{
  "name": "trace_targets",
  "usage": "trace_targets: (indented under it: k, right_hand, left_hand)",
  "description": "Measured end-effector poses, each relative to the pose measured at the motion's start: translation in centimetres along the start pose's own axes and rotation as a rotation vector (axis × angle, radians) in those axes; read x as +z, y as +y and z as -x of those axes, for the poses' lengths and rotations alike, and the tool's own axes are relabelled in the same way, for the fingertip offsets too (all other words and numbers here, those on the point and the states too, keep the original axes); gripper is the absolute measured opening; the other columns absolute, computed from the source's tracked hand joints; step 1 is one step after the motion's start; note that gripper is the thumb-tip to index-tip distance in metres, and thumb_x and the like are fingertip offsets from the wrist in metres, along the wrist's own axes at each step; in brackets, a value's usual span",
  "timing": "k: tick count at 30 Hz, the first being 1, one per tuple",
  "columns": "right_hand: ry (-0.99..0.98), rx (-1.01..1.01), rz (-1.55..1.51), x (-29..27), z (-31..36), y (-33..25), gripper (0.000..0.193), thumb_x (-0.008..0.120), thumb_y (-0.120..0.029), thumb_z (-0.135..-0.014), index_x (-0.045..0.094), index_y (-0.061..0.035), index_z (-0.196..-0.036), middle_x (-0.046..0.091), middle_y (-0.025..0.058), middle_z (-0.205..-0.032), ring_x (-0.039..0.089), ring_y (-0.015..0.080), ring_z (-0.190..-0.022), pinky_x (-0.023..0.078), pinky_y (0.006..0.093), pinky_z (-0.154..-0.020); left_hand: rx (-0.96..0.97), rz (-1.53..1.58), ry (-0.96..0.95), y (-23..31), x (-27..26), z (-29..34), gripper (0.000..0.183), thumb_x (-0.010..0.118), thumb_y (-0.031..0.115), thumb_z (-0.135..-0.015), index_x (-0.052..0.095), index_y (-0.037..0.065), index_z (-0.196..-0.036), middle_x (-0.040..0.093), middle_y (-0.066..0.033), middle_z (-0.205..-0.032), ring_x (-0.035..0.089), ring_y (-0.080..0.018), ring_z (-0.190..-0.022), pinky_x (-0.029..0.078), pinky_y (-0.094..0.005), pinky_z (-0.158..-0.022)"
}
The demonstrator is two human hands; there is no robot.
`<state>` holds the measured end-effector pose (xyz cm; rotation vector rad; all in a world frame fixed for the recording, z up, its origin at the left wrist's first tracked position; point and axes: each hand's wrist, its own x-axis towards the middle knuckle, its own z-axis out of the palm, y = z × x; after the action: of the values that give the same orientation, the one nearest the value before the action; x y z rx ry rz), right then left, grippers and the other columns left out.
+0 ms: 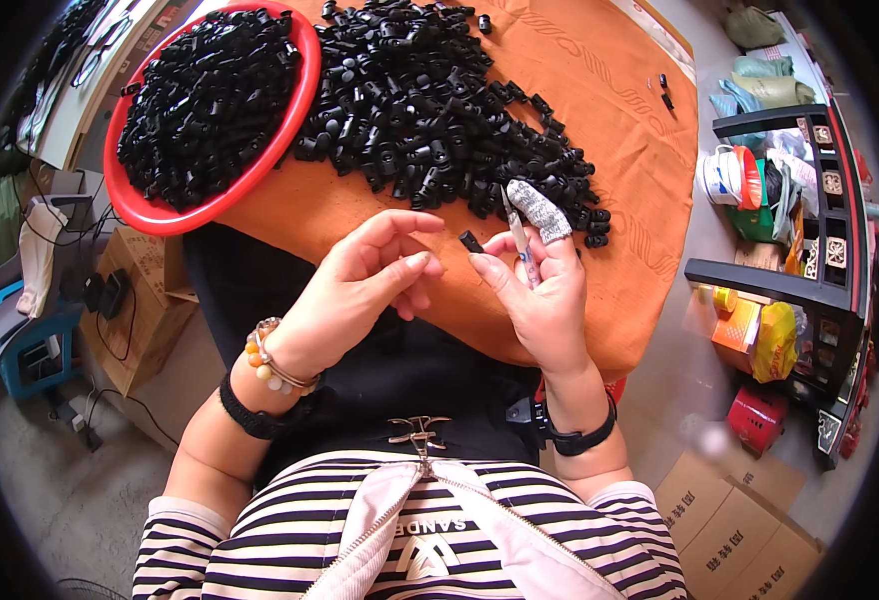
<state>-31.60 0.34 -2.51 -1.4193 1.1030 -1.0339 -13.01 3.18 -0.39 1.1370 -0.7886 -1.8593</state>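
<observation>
My right hand (550, 295) pinches a small black plastic piece (471, 242) between thumb and a finger. Against its other fingers lies a slim, light-handled tool with a pointed tip (516, 225), which looks like a small knife. A grey knitted sleeve (540, 209) covers one fingertip of that hand. Just to the left, my left hand (385, 265) hovers with bent, parted fingers and nothing visible in them. Beyond both hands, a large heap of similar black pieces (410, 110) spreads over the orange cloth (620, 185). More of them fill a red basin (310, 75) at the far left.
A few loose black bits (667, 100) lie at the cloth's far right. Right of the table stands a dark shelf (770, 283) with bags and a white bucket (723, 175). Cardboard boxes (730, 530) sit at lower right; a wooden box (125, 320) and blue stool (45, 350) stand left.
</observation>
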Motion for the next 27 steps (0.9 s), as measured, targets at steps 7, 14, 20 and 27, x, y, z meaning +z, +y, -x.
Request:
trace_targets:
  k: [7, 14, 20, 27]
  right_hand:
    - [-0.076, 0.133, -0.230, 2.2, -0.1, -2.5, 0.048, 0.064, 0.000, -0.081, 0.044, -0.0005, -0.124, 0.056, 0.0004, -0.089, 0.038, -0.0018, -0.063, 0.032, 0.0121, -0.058]
    - [-0.193, 0.091, -0.228, 2.1, -0.2, -2.0, 0.048, 0.061, -0.017, -0.086, 0.042, 0.0035, -0.125, 0.054, 0.0058, -0.110, 0.049, 0.0068, -0.088, 0.042, 0.0199, -0.078]
    - [-0.288, 0.063, -0.250, 1.9, -0.4, -2.3, 0.042, 0.056, -0.022, -0.090, 0.045, 0.0018, -0.123, 0.056, 0.0030, -0.102, 0.047, 0.0044, -0.085, 0.040, 0.0179, -0.074]
    - [-0.311, 0.020, -0.138, 3.4, -0.1, -2.9, 0.038, 0.060, -0.010, -0.085, 0.049, 0.0004, -0.120, 0.061, 0.0031, -0.081, 0.050, 0.0037, -0.066, 0.041, 0.0187, -0.058]
  left_hand:
    - [-0.014, 0.241, -0.083, -0.2, -0.8, -0.4, 0.023, 0.046, 0.022, -0.094, 0.051, 0.006, -0.109, 0.055, 0.0014, -0.085, 0.047, -0.0040, -0.063, 0.037, -0.0167, -0.053]
    - [0.024, 0.444, -0.097, 1.3, -1.5, 0.5, 0.020, 0.038, 0.024, -0.096, 0.048, 0.006, -0.101, 0.057, -0.0060, -0.081, 0.050, -0.0067, -0.059, 0.038, -0.0160, -0.051]
    - [0.064, 0.506, -0.001, 1.0, -1.3, 0.5, 0.020, 0.037, 0.024, -0.097, 0.046, 0.009, -0.106, 0.043, -0.0012, -0.069, 0.030, -0.0049, -0.050, 0.025, -0.0176, -0.043]
    - [0.022, 0.643, -0.036, 0.7, -1.8, 0.7, 0.011, 0.042, 0.023, -0.096, 0.046, 0.014, -0.101, 0.043, 0.0018, -0.067, 0.029, -0.0031, -0.049, 0.023, -0.0165, -0.043]
